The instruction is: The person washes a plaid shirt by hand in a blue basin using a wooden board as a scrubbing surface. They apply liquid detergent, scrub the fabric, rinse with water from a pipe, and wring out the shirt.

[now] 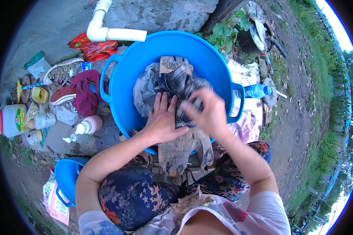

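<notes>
A large blue tub [161, 39] with side handles stands in front of me. Across it slants a worn wooden washboard [172, 156], its lower end over the near rim. A black and grey plaid garment [178, 80] lies bunched on the board, with a pale grey cloth [143, 88] beside it in the tub. My left hand [162, 119] presses flat on the plaid garment, fingers stretched out. Just above the garment's right side is my right hand [208, 111], its fingers curved and smeared by motion. Whether it grips any cloth is hidden.
A white pipe [121, 34] juts over the tub's far left rim. Shoes, a maroon cloth [86, 94], a pump bottle [90, 124] and a jug [12, 119] crowd the left. A smaller blue bucket [64, 176] stands near left, a water bottle [259, 91] lies at right.
</notes>
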The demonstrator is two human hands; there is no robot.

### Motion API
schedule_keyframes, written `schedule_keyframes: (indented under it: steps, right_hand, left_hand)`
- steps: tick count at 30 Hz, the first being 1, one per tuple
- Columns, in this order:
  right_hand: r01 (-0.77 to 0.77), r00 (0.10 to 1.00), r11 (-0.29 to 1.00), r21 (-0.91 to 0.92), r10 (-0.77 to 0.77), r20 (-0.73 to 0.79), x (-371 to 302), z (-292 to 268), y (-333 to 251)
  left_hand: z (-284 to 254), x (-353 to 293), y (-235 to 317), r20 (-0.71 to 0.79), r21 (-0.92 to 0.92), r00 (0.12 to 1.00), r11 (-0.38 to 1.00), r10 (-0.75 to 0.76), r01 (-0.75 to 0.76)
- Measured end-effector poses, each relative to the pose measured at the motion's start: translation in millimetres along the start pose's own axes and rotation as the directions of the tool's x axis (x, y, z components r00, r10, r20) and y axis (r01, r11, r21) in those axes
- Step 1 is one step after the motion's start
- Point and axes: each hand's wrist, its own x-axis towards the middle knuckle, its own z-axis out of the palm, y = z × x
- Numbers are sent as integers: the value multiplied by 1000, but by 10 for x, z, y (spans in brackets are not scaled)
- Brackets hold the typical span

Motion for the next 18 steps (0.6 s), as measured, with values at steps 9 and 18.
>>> schedule_keyframes:
  steps: [9, 18]
  right_hand:
    - [-155, 977, 915, -374, 199, 81, 975, 656, 1035]
    - [-52, 998, 973, -225, 46, -35, 458, 623, 641]
  left_hand:
    - [-85, 62, 145, 31, -2, 998, 998, 60, -60]
    - [16, 65, 82, 61, -31, 997, 999, 42, -40]
